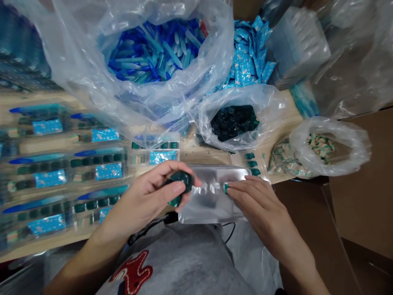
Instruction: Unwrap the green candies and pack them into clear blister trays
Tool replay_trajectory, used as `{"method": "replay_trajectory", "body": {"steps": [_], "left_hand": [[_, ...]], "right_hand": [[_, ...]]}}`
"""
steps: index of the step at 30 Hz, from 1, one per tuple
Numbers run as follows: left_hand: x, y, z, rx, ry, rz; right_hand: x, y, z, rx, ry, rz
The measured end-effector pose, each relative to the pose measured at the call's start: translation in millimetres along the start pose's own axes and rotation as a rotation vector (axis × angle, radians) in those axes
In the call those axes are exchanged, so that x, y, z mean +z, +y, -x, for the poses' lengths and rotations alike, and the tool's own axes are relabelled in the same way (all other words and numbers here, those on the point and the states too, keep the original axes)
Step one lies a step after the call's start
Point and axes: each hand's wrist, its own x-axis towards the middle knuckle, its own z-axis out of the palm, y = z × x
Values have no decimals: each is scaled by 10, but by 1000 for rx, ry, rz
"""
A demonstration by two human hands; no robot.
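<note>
The left hand [144,200] is closed in a pinch, with a dark green piece [181,181] gripped between thumb and fingers above the left end of a silver foil tray [211,196]. The right hand [260,200] is held open and nearly flat, its fingertips [235,187] laid on a small green piece [226,188] in the tray. The tray's near side is placed at the front edge of the wooden table [196,149], and a cardboard box [307,229] is seen beyond the table's right edge. Little free table is left: sealed blue-and-green packs [70,176] are lined up just left of the left hand, and three green pieces [251,164] are set just beyond the tray. A clear bag of dark green pieces [233,123] is placed behind them.
</note>
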Motion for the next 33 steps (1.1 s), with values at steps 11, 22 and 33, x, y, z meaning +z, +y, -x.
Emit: {"method": "replay_trajectory", "body": {"steps": [11,22,33], "left_hand": [[204,-173,42,73,11,-19],[255,-172,108,427,150,-424],[158,-133,110,967,-141,-915]], "right_hand": [[185,-385,-269,24,398,-540],[247,-380,-160,-34,470,-344],[319,-484,-165,154,606,-981]]}}
